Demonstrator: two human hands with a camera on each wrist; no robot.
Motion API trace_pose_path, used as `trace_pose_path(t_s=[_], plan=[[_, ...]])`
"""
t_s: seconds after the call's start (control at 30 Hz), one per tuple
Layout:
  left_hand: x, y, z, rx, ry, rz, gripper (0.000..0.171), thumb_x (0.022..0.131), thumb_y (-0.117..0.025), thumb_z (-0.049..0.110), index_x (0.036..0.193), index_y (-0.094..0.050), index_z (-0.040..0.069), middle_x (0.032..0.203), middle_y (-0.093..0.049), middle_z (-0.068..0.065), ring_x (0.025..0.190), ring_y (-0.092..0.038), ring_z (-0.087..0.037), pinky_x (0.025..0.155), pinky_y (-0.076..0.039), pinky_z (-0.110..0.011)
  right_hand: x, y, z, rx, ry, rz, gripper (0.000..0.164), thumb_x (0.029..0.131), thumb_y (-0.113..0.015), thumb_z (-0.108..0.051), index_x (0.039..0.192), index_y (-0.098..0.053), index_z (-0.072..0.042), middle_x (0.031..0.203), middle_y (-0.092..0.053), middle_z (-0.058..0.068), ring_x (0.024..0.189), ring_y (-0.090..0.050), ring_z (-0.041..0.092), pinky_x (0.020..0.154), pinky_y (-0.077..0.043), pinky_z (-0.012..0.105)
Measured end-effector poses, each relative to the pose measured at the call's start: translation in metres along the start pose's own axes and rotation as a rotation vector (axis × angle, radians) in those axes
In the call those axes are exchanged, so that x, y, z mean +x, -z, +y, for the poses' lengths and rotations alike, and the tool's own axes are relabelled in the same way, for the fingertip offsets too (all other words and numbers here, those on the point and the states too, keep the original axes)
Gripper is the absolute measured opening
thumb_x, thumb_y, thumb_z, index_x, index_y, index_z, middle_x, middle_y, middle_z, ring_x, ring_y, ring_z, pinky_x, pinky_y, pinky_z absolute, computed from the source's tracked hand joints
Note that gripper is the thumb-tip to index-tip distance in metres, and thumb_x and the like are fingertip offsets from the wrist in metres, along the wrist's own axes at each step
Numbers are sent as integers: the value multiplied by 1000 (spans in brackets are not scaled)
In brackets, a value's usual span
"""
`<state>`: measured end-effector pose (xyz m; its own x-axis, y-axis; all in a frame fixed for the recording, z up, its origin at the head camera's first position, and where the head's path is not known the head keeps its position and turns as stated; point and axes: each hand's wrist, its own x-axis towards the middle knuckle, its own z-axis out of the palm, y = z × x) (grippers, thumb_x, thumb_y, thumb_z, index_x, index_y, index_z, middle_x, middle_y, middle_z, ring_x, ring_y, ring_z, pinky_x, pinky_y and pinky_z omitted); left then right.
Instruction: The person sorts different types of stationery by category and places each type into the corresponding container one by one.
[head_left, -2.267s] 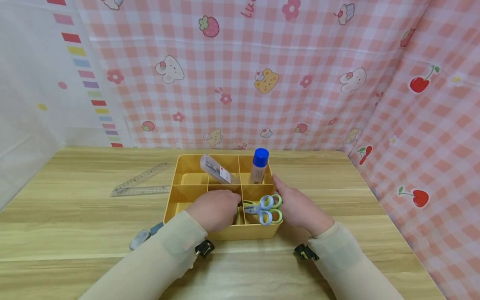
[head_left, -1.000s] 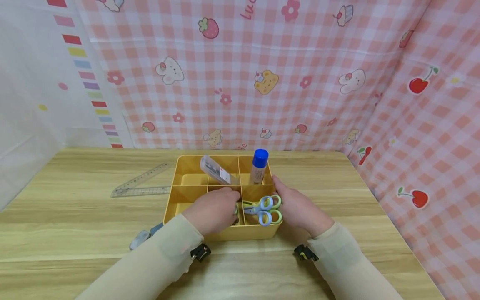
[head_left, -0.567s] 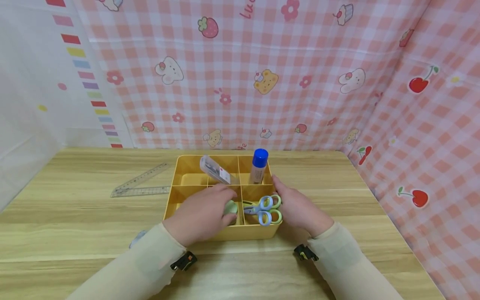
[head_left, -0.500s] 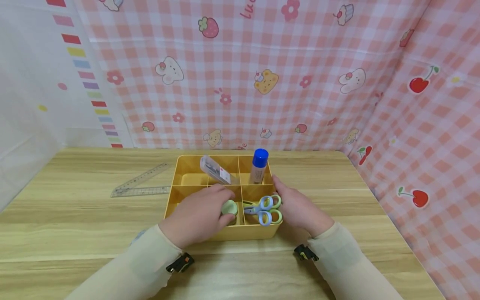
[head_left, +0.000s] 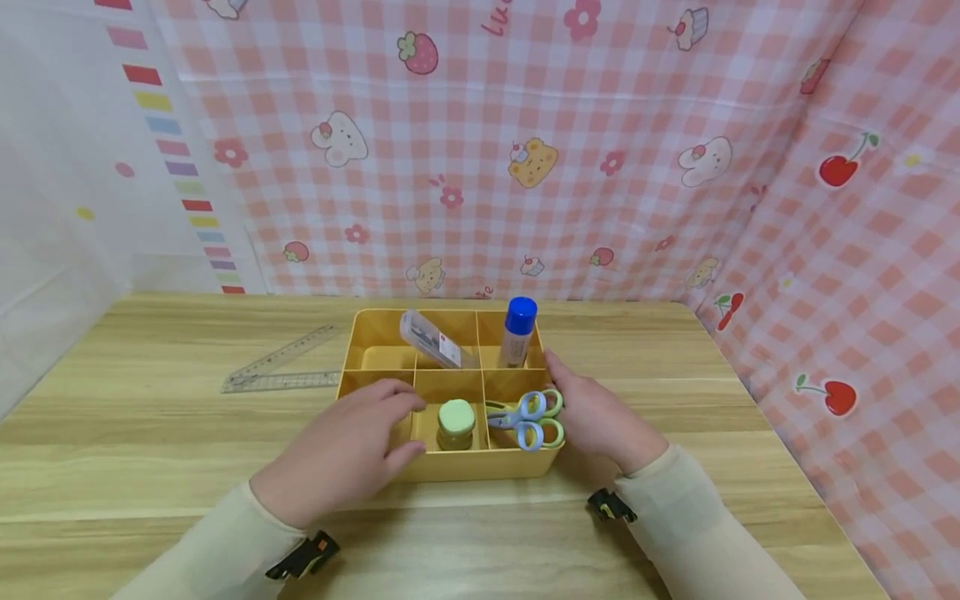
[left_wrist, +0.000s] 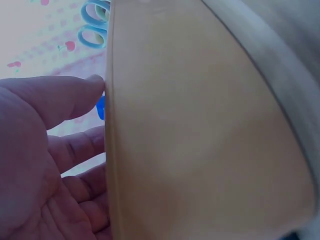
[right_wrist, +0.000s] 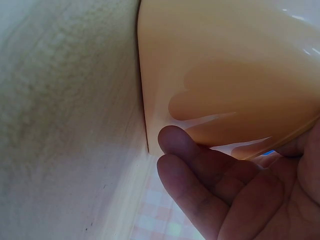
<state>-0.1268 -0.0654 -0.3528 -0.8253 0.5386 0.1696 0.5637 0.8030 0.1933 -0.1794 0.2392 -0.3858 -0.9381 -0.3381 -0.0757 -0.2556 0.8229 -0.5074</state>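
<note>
A yellow six-compartment box [head_left: 480, 465] stands on the table. In its front middle compartment sits a small jar with a pale green lid [head_left: 456, 417]. My left hand [head_left: 341, 450] hovers over the front left compartment, thumb and fingers spread and apart from the jar; the left wrist view shows its thumb [left_wrist: 75, 97] by the box rim. My right hand [head_left: 603, 421] rests against the box's right side, fingers [right_wrist: 192, 185] along the outer wall. Blue- and green-handled scissors [head_left: 531, 421] lie in the front right compartment. A blue-capped glue stick [head_left: 519, 333] stands behind them.
A clear plastic case [head_left: 435, 340] leans in the back middle compartment. Left of the box, a transparent V-shaped ruler [head_left: 281, 367] lies on the wooden table [head_left: 150, 433]. Checked pink cloth [head_left: 480, 167] hangs behind and to the right.
My left hand has let go of the green-lidded jar and drawn back to the left, uncovering the jar in the front middle compartment. The right hand has stayed at the box's side.
</note>
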Motion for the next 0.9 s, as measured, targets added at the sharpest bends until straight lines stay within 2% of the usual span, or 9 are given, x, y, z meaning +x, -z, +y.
trace_pose_path(t_s=[0.27, 0.43, 0.53, 0.67, 0.77, 0.9], plan=[[-21, -5, -17, -18, -12, 27, 48, 87, -62, 44, 121, -59, 9, 130, -50, -8, 122, -37, -23, 101, -34, -46, -1, 1, -2, 30, 8, 1, 62, 99, -43, -28, 151, -12, -14, 138, -45, 12, 117, -45, 22, 98, -37, 50], [-32, -6, -28, -23, -20, 66, 46, 86, -64, 42, 118, -60, 10, 132, -47, -7, 124, -34, -24, 102, -32, -47, -1, 1, -1, 28, 10, 4, 62, 99, -44, -28, 151, -12, -14, 138, -45, 12, 117, -45, 23, 99, -36, 50], [-38, -5, -34, -30, 4, 76, 47, 86, -65, 42, 120, -59, 10, 135, -44, -8, 125, -33, -26, 102, -33, -49, -2, 1, -1, 27, 8, 7, 63, 98, -45, -27, 151, -12, -14, 138, -45, 12, 117, -45, 23, 99, -36, 50], [-46, -4, -40, -58, 52, 72, 52, 85, -65, 42, 126, -54, 11, 140, -39, -11, 127, -31, -29, 100, -33, -53, -2, 1, -1, 21, 46, 20, 62, 99, -44, -27, 150, -13, -11, 134, -48, 15, 113, -48, 22, 97, -38, 50], [-50, -4, -43, -76, 76, 65, 61, 85, -65, 42, 134, -46, 11, 143, -36, -11, 128, -29, -28, 100, -32, -55, -1, 1, -2, 17, 69, 28, 61, 99, -43, -27, 150, -14, -10, 131, -51, 16, 110, -50, 22, 97, -39, 49], [-54, -4, -47, -89, 104, 50, 72, 86, -64, 44, 143, -34, 12, 147, -30, -11, 129, -27, -29, 100, -32, -56, -1, 1, -1, 18, 58, 24, 60, 99, -43, -28, 150, -15, -11, 132, -51, 15, 110, -50, 21, 97, -39, 49]])
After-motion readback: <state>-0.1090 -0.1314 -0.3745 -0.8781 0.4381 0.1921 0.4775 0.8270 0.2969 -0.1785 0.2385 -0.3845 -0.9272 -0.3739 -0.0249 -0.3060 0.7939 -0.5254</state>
